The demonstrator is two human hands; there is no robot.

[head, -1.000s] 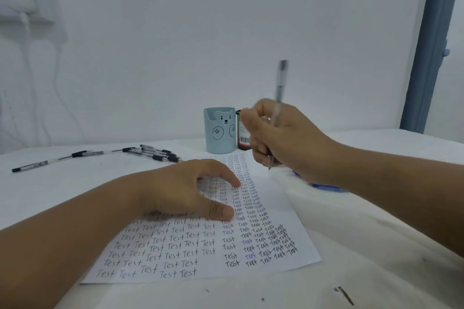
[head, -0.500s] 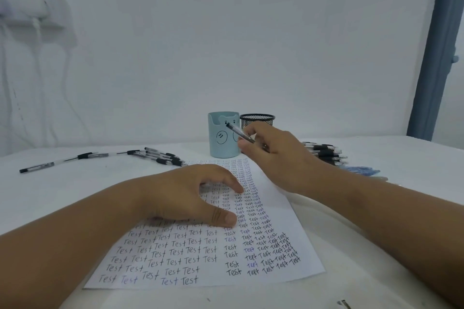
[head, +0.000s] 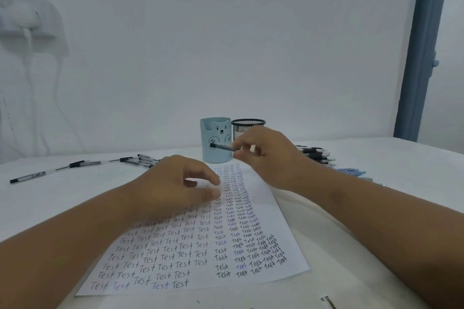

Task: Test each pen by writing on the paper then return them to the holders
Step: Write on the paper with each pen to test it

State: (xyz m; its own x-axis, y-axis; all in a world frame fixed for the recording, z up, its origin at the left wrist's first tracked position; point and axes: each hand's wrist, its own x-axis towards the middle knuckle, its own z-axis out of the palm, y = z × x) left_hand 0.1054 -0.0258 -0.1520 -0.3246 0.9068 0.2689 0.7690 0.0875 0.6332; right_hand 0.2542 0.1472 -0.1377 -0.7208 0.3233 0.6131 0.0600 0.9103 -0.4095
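Note:
A white paper [head: 200, 246] covered with rows of the word "Test" lies on the table in front of me. My left hand [head: 175, 185] rests on its upper part, fingers slightly curled, holding nothing. My right hand [head: 268, 155] pinches a clear pen with a black cap [head: 222, 147], held nearly level and pointing left in front of the light blue bear holder [head: 216, 140]. A black mesh holder [head: 247, 126] stands right beside the blue one, partly behind my right hand.
Several black-capped pens [head: 82, 164] lie scattered on the white table at the left. Another pile of pens [head: 316, 154] sits at the right behind my right arm, with blue pens [head: 351, 172] near it. A wall stands close behind the holders.
My right hand lifted from the paper and moved toward the holders. The pen swung from upright to nearly level, pointing left. My left hand stayed on the paper.

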